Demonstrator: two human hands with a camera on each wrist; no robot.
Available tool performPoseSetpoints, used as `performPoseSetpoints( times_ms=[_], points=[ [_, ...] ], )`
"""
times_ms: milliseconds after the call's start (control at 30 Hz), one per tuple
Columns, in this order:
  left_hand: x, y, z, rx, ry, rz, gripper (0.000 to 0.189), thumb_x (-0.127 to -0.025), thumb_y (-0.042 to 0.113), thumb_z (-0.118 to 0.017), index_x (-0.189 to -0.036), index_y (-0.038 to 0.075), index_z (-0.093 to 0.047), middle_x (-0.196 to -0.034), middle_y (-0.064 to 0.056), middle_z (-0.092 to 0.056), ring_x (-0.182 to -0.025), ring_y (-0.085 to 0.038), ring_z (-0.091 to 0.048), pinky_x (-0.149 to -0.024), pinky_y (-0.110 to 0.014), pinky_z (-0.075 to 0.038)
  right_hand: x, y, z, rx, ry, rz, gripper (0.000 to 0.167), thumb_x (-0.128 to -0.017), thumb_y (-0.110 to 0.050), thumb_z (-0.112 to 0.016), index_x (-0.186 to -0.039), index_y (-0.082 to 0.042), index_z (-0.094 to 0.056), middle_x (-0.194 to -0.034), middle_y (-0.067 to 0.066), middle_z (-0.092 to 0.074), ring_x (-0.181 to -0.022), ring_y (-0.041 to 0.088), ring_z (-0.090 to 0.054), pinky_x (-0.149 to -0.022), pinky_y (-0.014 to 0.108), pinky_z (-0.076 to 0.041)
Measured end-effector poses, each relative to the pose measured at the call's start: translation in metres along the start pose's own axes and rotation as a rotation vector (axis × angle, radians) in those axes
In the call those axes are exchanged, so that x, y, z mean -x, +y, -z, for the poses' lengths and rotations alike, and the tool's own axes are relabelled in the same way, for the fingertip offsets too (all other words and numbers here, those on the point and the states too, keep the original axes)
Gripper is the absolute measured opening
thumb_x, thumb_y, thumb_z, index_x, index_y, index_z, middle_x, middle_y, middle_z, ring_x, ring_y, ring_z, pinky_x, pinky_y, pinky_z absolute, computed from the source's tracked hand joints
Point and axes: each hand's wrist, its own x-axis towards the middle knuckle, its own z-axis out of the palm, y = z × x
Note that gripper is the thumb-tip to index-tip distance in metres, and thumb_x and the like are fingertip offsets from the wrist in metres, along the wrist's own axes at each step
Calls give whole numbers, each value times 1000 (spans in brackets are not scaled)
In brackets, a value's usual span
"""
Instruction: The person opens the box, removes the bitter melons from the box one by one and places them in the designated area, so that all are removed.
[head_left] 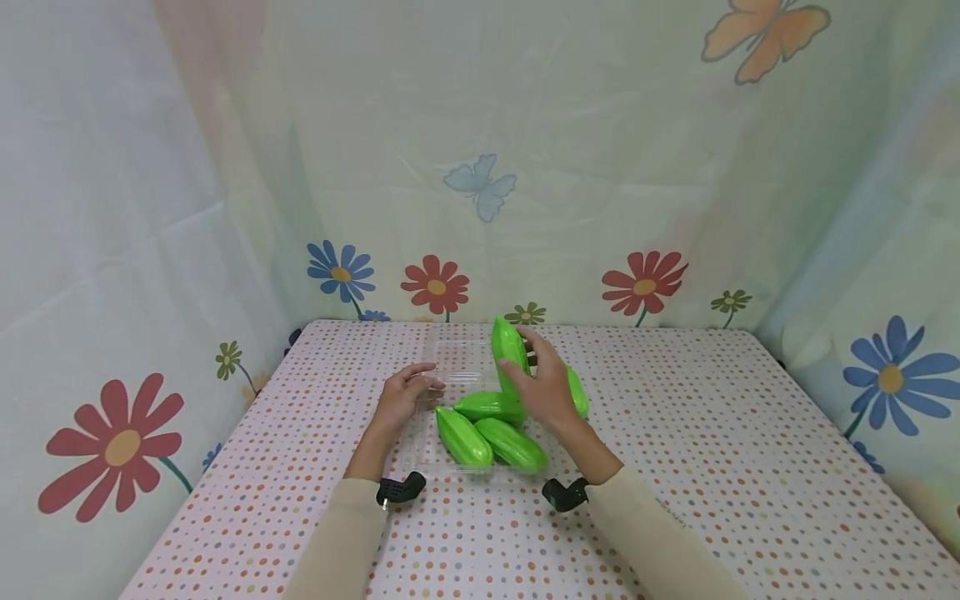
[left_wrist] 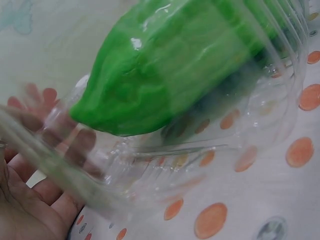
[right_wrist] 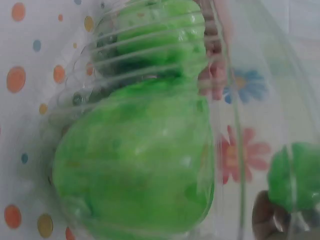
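- Bending at the L edge of the clear plastic container (head_left: 422,450), fingers of the L hand (head_left: 400,398) are on or very near its rim; L wrist view shows them behind the plastic. Whether they pinch it, I can't tell.
- The cont. sits on the dotted cloth (head_left: 285,500); its clear lid (head_left: 457,354) extends at the far side.
- Inside cont. are 3 green veg.: the front-L veg. (head_left: 465,440) lies slanted, tip toward L hand; the rear veg. (head_left: 483,406) lies crosswise behind, tip to L; the front-R veg. (head_left: 513,446) lies just beside these two.
- Above the rear veg., the held veg. (head_left: 506,337) is nearly upright in the R hand (head_left: 550,387): thumb on its near side, fingers round its R side, so the grip is clamped on it. Upper tip rises free; lower end is at the rear veg., contact unclear.
- Just R of R hand, partly hidden by it, is the far-R veg. (head_left: 577,392); in cont. or next to it, can't tell.
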Motion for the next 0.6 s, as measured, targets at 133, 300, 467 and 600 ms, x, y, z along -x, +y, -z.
performPoseSetpoints(
  times_ms=[133, 300, 467, 600],
  points=[
    [0, -1, 0, -8, 5, 5, 40, -104, 12, -55, -143, 2, -55, -108, -16, -73, -103, -30, -72, -87, -39, -61, 0, 3, 5, 22, -3, -5, 61, -97, -25, -69, -152, -13, -44, -125, 14, -57, -103, 29, -57, -78, 37, -54],
    [-1, -2, 0, -12, 1, 0, 40, -104, 12, -55, -143, 1, -54, -110, -19, -72, -105, -33, -71, -89, -43, -60, -1, 10, 11, 45, 10, 2, 60, -98, -26, -68, -151, -10, -45, -123, 16, -57, -99, 31, -58, -73, 38, -56],
    [-1, -1, 0, -18, -1, -4, 40, -104, 13, -55, -143, 2, -54, -111, -21, -71, -106, -34, -71, -89, -44, -60, -2, 17, 17, 47, 40, -11, 59, -98, -26, -67, -150, -10, -45, -121, 16, -56, -100, 30, -58, -73, 39, -57],
    [-2, 0, -1, -19, 5, -1, 41, -104, 13, -56, -143, 2, -55, -109, -18, -72, -103, -30, -72, -87, -40, -61, -2, 23, 22, 67, 87, 6, 59, -97, -26, -69, -149, -7, -47, -121, 16, -57, -104, 30, -57, -74, 38, -57]
  ],
)
